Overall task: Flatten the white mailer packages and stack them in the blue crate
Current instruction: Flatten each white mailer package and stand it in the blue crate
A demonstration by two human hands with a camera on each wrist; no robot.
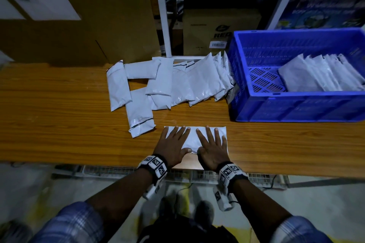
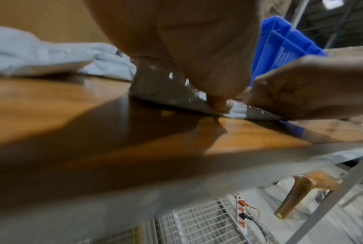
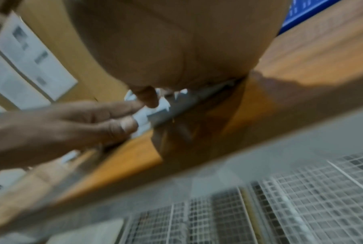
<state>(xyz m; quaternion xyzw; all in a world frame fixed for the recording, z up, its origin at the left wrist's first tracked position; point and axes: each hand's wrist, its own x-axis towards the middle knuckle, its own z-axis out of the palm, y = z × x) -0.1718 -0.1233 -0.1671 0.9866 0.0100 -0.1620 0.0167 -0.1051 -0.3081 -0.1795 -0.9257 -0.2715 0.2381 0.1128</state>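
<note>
A white mailer (image 1: 192, 138) lies flat near the front edge of the wooden table (image 1: 59, 124). My left hand (image 1: 173, 144) and right hand (image 1: 212, 147) press down on it side by side, fingers straight and spread. Both wrist views show a palm on the mailer (image 2: 161, 89) (image 3: 182, 105) from below. Several puffy white mailers (image 1: 164, 83) lie in a loose pile further back. The blue crate (image 1: 296, 104) stands at the right with several mailers (image 1: 320, 75) leaning inside it.
A large cardboard box (image 1: 79, 16) stands at the back left. A white shelf frame (image 1: 164, 16) holding boxes rises behind the pile. A wire mesh rack (image 2: 197, 222) and a power strip (image 2: 242, 213) sit below the table's front edge.
</note>
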